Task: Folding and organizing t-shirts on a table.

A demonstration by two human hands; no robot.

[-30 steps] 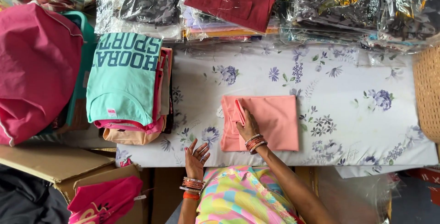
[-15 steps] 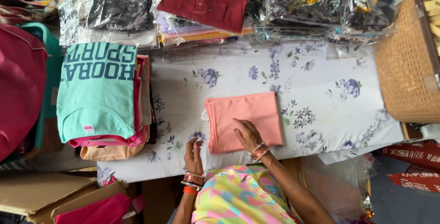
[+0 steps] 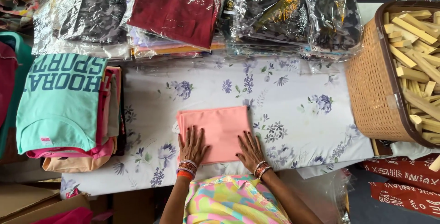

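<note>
At the bottom centre of the frame a person in a bright multicoloured top leans over the bench, which is covered by a white cloth printed with purple flowers. Both hands lie flat, palms down, on a folded salmon-pink garment just left of the frame's centre. The left hand presses its lower left part, fingers spread wide and gripping nothing; the right hand rests at its lower right edge, fingers likewise splayed. Bangles ring both wrists. To the left of the frame sits a stack of folded shirts, a teal printed one on top with pink and peach ones beneath. At the right edge stands a woven brown basket filled with pale wooden sticks. Along the top lie plastic-wrapped garments, dark red, grey and black.
</note>
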